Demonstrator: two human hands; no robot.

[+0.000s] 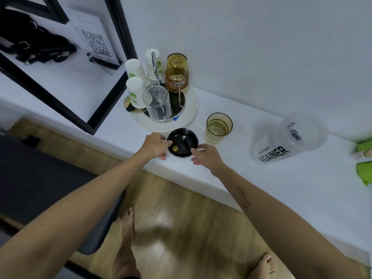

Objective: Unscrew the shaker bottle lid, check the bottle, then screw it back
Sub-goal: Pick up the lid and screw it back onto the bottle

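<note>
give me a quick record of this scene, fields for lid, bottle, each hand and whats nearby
lid: black lid, off the bottle, lying on the white counter near its front edge
bottle: clear shaker bottle, on the counter, right of the lid
left hand: left hand, fingers on the lid's left rim
right hand: right hand, fingertips at the lid's right rim
nearby: amber glass with liquid behind the lid; round tray of cups

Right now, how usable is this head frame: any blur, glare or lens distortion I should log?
Head view: strong wide-angle bending, the counter edge curves; the shaker bottle lying on its side looks smeared and soft; bright glare patch on the wood floor; lighting is flat and dim; the black lid between left hand and right hand stays reasonably sharp.
</note>
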